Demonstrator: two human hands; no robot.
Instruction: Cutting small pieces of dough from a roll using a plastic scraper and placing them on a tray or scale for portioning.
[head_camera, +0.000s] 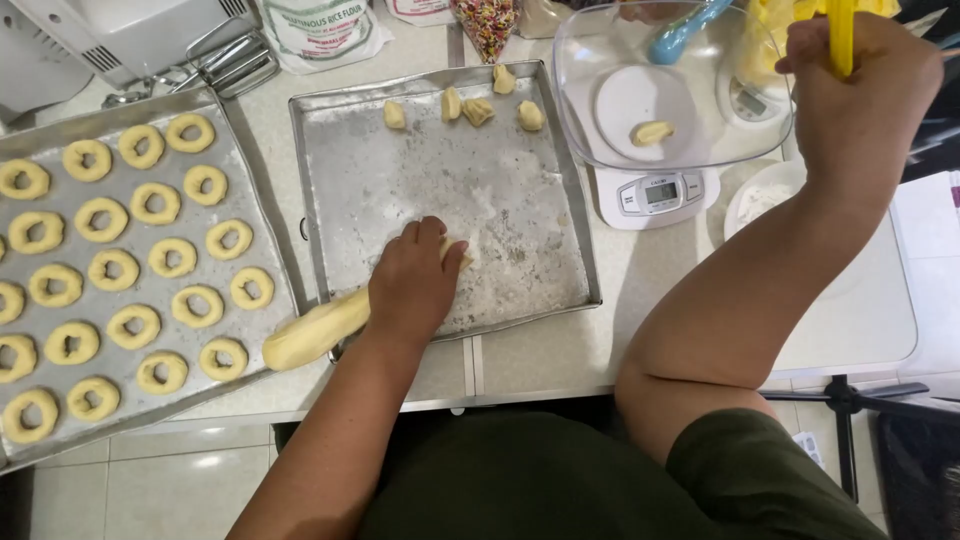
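My left hand (412, 280) presses palm-down on a small piece of dough on the floured metal tray (500, 200). A long roll of yellow dough (315, 330) lies under my wrist, across the tray's left edge. Several small dough pieces (478, 108) sit along the tray's far edge. My right hand (858, 95) is raised at the upper right, closed on a yellow tool (842, 35). Just left of it a clear bowl (600, 60) holding one dough piece (651, 132) rests on a white kitchen scale (655, 195).
A second metal tray (255, 190) at the left holds several ring-shaped dough pieces (150, 255). Bags of flour (322, 30) and sprinkles (487, 22) stand at the back, a mixer (120, 40) at the far left. A small white dish (765, 195) sits right of the scale.
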